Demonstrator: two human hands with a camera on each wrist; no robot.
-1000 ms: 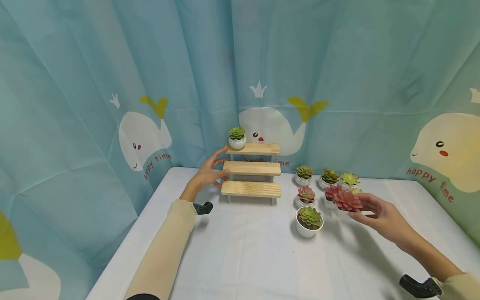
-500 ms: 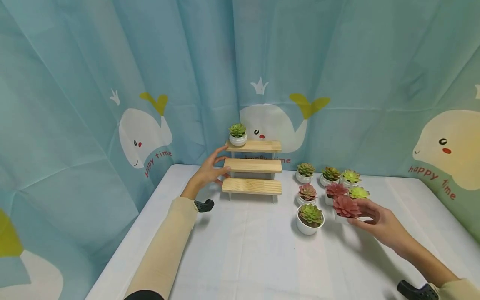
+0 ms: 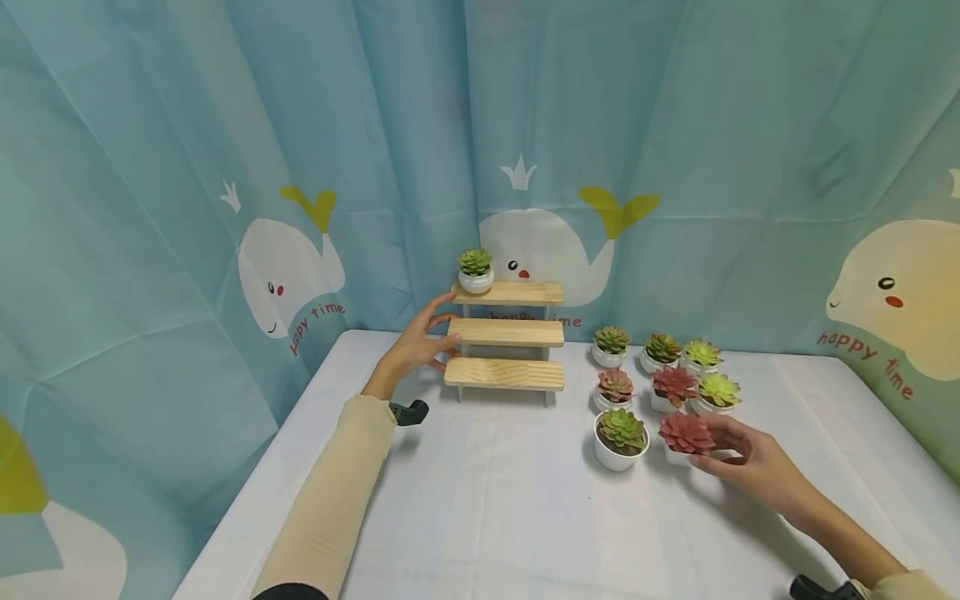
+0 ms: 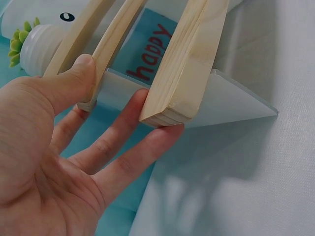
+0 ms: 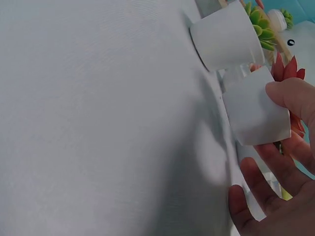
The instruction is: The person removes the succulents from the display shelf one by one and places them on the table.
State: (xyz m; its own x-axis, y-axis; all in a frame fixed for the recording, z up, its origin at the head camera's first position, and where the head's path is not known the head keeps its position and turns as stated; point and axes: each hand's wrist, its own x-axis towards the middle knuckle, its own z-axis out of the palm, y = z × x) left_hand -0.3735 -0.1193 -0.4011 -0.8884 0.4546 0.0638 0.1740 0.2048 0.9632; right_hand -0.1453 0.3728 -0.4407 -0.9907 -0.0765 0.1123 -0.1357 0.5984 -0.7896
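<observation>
A three-tier wooden stand [image 3: 504,375] stands at the back of the table. My left hand [image 3: 411,346] grips its left end; in the left wrist view, the thumb lies on the middle plank [image 4: 115,42] and two fingertips touch the bottom plank [image 4: 184,73]. On the top tier's left end sits a green potted succulent [image 3: 475,271]. My right hand [image 3: 761,467] holds a red potted succulent [image 3: 686,433] upright, close over the table. In the right wrist view, thumb and fingers pinch its squarish white pot [image 5: 258,110], beside a larger round pot [image 5: 229,37].
Several potted succulents are grouped right of the stand: a green one in a round pot [image 3: 621,437], a pink one [image 3: 613,387], another red one [image 3: 672,385], and a yellow-green one [image 3: 718,392]. A whale-print curtain [image 3: 720,125] hangs behind the white table [image 3: 480,517].
My right hand has lowered the red potted succulent toward the table and nearer to me, uncovering the red and yellow-green plants behind it. My left hand stays on the stand.
</observation>
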